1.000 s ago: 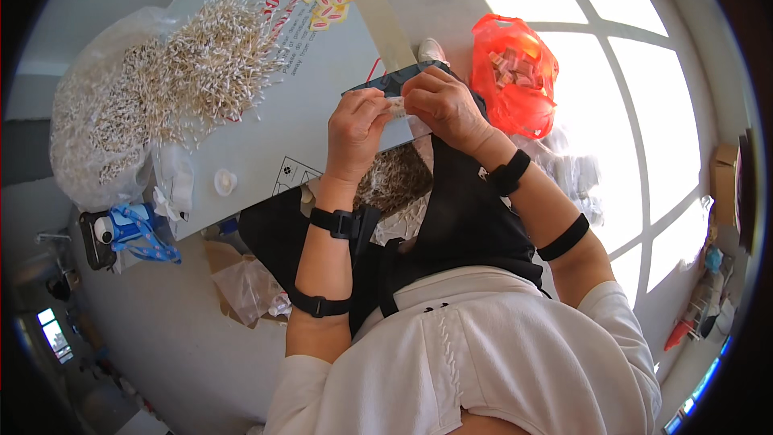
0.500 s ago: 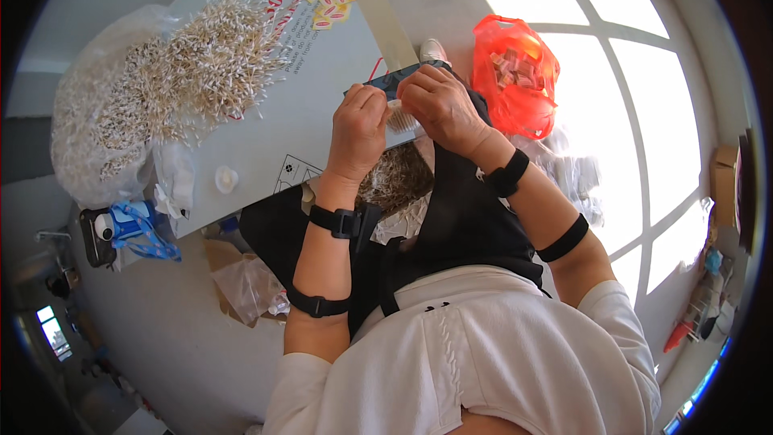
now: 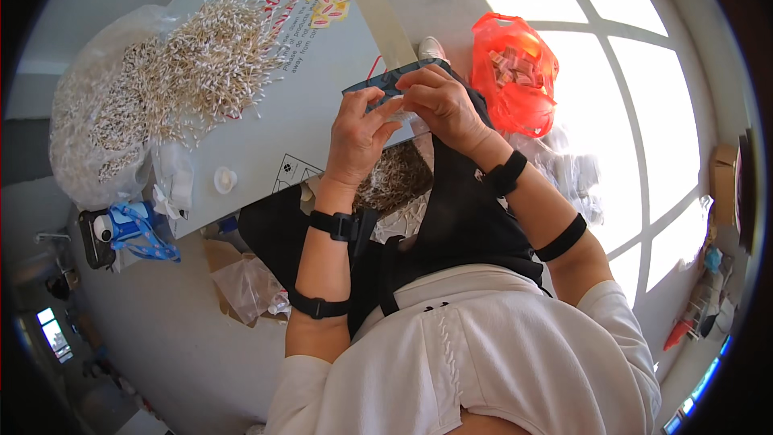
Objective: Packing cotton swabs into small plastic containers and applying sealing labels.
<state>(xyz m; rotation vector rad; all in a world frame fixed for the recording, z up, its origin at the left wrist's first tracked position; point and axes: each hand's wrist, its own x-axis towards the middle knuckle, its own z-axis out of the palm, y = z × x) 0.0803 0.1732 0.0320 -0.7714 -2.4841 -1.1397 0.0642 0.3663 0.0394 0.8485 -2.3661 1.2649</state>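
Note:
Over the near edge of the table, my left hand (image 3: 360, 135) has its thumb and fingers apart, close beside a small clear plastic bag (image 3: 392, 103). My right hand (image 3: 443, 107) pinches that bag at its right side; the fingers partly cover it, and its contents are hard to make out. Behind both hands lies a dark blue-grey sheet (image 3: 372, 84) along the table edge. Below them, between my legs, is a container of brown-and-white cotton swabs (image 3: 394, 177). A large heap of loose cotton swabs (image 3: 217, 60) spreads over the table to the left.
A clear sack (image 3: 80, 129) of swabs sits at the table's left. Small yellow-and-white packets (image 3: 332, 2) lie at its far end. A red plastic bag (image 3: 515, 76) of small packs stands on the floor at right. A white round lid-like piece (image 3: 225, 180) rests near the table's front.
My left hand's fingers have spread from a closed pinch. The swab bundle seen between my hands is no longer visible there. My right hand has barely moved.

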